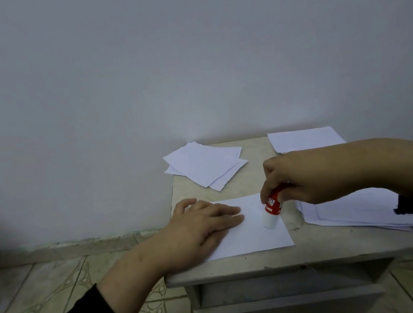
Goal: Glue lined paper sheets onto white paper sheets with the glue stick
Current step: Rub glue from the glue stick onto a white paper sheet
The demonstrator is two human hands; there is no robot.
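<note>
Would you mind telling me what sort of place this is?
Probably a room in a home: a small worn table against a plain painted wall, on a patterned tiled floor.

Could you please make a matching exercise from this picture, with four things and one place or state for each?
Things:
1. glue stick
2. left hand
3. fanned paper pile
4. table

Places or states:
A. far left on the table
B. flat on the front sheet
C. against the wall
D. held by the right hand

Pairs: 1-D, 2-B, 3-A, 4-C
</note>
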